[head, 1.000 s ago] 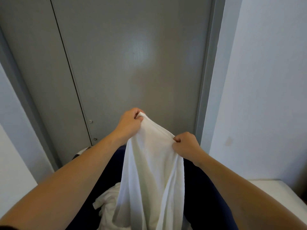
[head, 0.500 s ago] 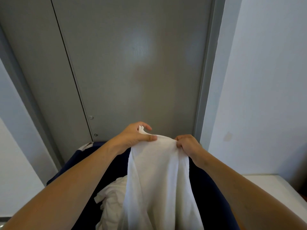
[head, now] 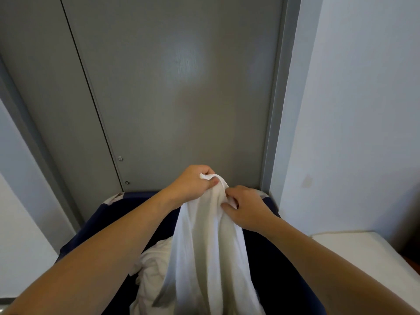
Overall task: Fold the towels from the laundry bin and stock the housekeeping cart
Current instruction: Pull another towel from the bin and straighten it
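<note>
Towel first: the white terry towel [head: 211, 251] hangs in a bunched column from my two hands, its lower end trailing off the bottom of the view over the dark navy fabric laundry bin [head: 91, 226]. My left hand [head: 193, 185] is curled round the top hem, a small fold of cloth poking out above the thumb. My right hand [head: 245, 208] sits just beside it, fingers pinching into the gathered cloth a little lower.

Risk, as I judge it, lies in how close the two grips are. With the edge crumpled between them I cannot tell where the corners are, so spreading my hands now could open the towel twisted and give a crooked fold. The right pinch looks shallow; a tug might slip it free.

More crumpled white linen [head: 154, 267] lies in the bin touching the hanging towel, and lifting could drag it over the near rim. Behind stands a grey panelled door [head: 170, 87]; a white flat surface [head: 354, 253] sits at right.
</note>
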